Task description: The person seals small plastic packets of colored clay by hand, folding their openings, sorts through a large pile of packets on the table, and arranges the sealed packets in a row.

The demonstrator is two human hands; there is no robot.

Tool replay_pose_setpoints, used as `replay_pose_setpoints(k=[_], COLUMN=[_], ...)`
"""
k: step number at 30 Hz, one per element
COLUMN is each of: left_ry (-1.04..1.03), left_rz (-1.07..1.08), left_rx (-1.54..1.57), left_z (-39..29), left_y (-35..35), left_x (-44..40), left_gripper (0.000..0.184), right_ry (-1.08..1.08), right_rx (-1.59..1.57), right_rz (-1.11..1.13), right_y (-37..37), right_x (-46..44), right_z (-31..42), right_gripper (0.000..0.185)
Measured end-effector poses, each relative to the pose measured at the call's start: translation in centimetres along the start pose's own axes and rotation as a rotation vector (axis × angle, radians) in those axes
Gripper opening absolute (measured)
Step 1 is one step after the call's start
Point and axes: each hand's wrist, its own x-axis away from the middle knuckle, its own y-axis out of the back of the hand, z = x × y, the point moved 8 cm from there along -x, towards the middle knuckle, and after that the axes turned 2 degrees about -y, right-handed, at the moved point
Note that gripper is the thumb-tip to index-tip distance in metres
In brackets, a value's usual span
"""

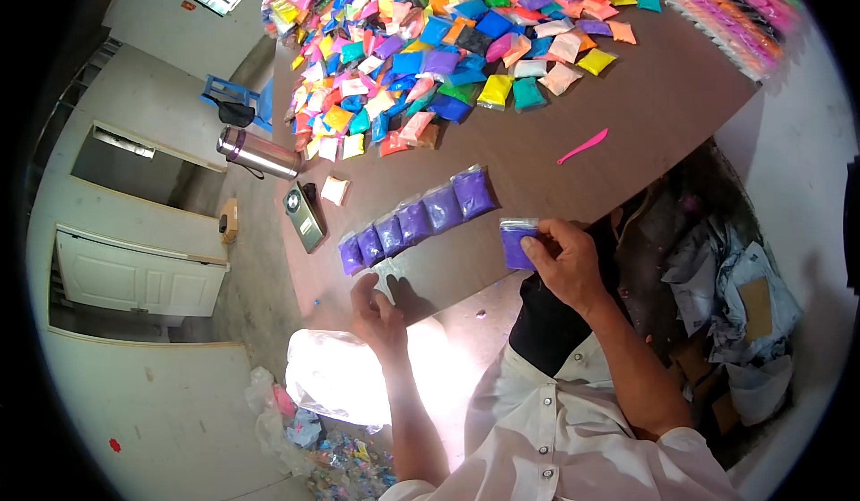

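Note:
My right hand (570,264) pinches a small clear packet of purple clay-like stuff (517,245) by its side, just above the table's near edge. On the brown table lies a slanting row of several similar purple packets (413,222), side by side and touching or overlapping. My left hand (378,318) is at the near edge below the left end of that row, its fingers loosely bent and apart, with nothing visible in them. Between this hand and the row, the tabletop shows a bright glare.
A large heap of colourful packets (430,58) covers the table's far side. A pink plastic knife (583,146), a phone (305,218), a whitish packet (334,190) and a steel flask (260,153) lie around the row. Bags (752,295) are below right; a plastic bag (336,376) is below left.

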Motion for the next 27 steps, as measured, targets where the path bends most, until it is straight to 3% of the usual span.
replay_pose_setpoints(k=[4, 6, 7, 9, 12, 13, 27], left_ry=[-0.109, 0.096, 0.096, -0.041, -0.043, -0.135, -0.110], left_rz=[0.035, 0.068, 0.069, 0.063, 0.121, 0.141, 0.287], left_rx=[-0.030, 0.038, 0.037, -0.059, 0.029, 0.032, 0.050], left_z=[0.4, -1.0, -0.7, -0.7, -0.3, -1.2, -5.8], left_y=[-1.3, -1.3, -1.4, -1.6, -3.1, -3.7, -6.9], left_x=[0.0, 0.5, 0.6, 0.4, 0.9, 1.0, 2.6], left_gripper=[0.027, 0.026, 0.026, 0.025, 0.024, 0.024, 0.025], right_ry=[-0.022, -0.005, -0.006, -0.037, 0.013, 0.014, -0.011], right_rx=[-0.025, -0.037, -0.037, -0.044, -0.023, -0.021, -0.029], right_rz=[-0.006, -0.024, -0.025, -0.001, -0.013, -0.015, -0.017], right_y=[0.1, 0.2, 0.2, 0.0, 0.2, 0.2, 0.3], right_x=[0.0, 0.2, 0.2, 0.1, 0.1, 0.1, 0.2], right_z=[0.0, 0.2, 0.2, 0.0, 0.2, 0.3, 0.0], right_gripper=[0.021, 0.020, 0.020, 0.020, 0.020, 0.020, 0.020])
